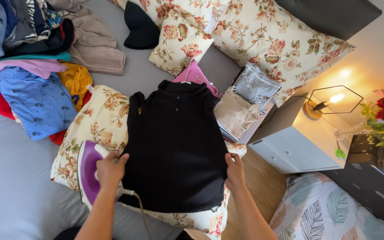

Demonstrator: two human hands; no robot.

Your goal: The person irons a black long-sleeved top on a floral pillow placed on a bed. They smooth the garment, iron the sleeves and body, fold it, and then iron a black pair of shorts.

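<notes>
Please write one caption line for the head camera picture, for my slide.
Left hand grips purple-and-white iron; right hand holds black knitted top's edge on floral cushion.

The left hand (110,171) grips a purple iron (87,171) beside a black top (176,146) whose edge the right hand (235,171) pinches, on a floral cushion (101,120).

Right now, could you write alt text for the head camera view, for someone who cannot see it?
A person's left hand grips a purple iron beside a black top spread on a floral cushion on a grey bed, while the right hand touches the top's edge. Piled clothes lie to the left; a white nightstand with a lit lamp stands to the right.
</notes>
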